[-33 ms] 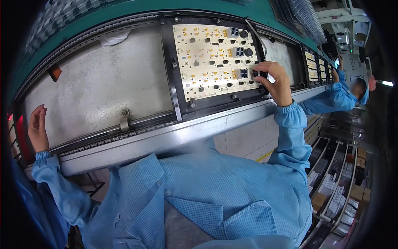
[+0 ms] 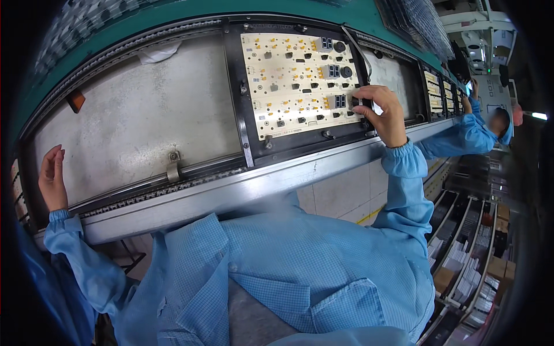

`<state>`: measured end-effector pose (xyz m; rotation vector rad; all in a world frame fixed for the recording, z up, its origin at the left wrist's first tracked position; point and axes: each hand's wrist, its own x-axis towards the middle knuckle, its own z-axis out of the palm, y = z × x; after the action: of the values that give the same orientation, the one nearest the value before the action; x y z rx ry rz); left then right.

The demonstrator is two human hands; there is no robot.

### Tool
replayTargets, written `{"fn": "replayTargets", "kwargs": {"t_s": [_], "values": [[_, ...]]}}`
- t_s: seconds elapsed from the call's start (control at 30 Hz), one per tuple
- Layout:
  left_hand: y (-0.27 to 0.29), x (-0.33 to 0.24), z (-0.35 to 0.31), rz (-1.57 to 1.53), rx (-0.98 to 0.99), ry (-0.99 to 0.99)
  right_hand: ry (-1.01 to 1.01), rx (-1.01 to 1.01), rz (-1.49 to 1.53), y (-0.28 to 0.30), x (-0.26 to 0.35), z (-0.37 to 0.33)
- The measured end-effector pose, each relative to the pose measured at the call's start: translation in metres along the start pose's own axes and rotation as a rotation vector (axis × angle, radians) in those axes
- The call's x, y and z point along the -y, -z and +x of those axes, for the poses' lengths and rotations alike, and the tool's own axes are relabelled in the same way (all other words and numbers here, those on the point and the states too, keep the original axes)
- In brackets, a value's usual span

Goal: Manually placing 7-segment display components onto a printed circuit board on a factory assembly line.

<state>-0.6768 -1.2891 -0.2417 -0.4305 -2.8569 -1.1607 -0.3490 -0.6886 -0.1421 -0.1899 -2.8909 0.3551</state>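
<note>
A cream circuit board [image 2: 288,112] lies in a black carrier frame [image 2: 238,115] on the conveyor. Its three rows hold small yellow and black components, each with a two-digit display [image 2: 339,101]. Beside the upper displays sit round black buzzers [image 2: 345,72]. At the right end of the lowest row, my right hand [image 2: 386,115] has thumb and forefinger closed about a similar dark part [image 2: 355,102], mostly hidden by the fingers. My left hand [image 2: 52,181] is at the far left over the conveyor's near edge, fingers stretched out loosely, holding nothing.
A silver rail [image 2: 277,181] and a chain run along the near side. A metal bracket [image 2: 173,167] stands up from the near rail. Clear plastic trays [image 2: 412,26] are stacked behind. Farther right, a blue-sleeved co-worker [image 2: 470,135] reaches to the line; racks [image 2: 461,254] stand below.
The red glow at the conveyor's far left is gone. The board and its carrier have shifted very slightly to the right; both hands stay where they were.
</note>
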Motion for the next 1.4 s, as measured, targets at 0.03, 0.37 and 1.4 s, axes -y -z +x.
{"fn": "replayTargets", "kwargs": {"t_s": [0.03, 0.37, 1.4], "values": [[-0.002, 0.005, 0.001, -0.008, 0.000, 0.001, 0.001, 0.002, -0.008, 0.000, 0.002, 0.002], [-0.007, 0.019, -0.006, -0.101, 0.064, 0.036, -0.043, 0.080, -0.124, 0.029, 0.021, 0.013], [0.063, -0.006, -0.011, 0.491, -0.571, -0.012, 0.189, 0.517, -0.368, -0.034, 0.134, 0.109]]}}
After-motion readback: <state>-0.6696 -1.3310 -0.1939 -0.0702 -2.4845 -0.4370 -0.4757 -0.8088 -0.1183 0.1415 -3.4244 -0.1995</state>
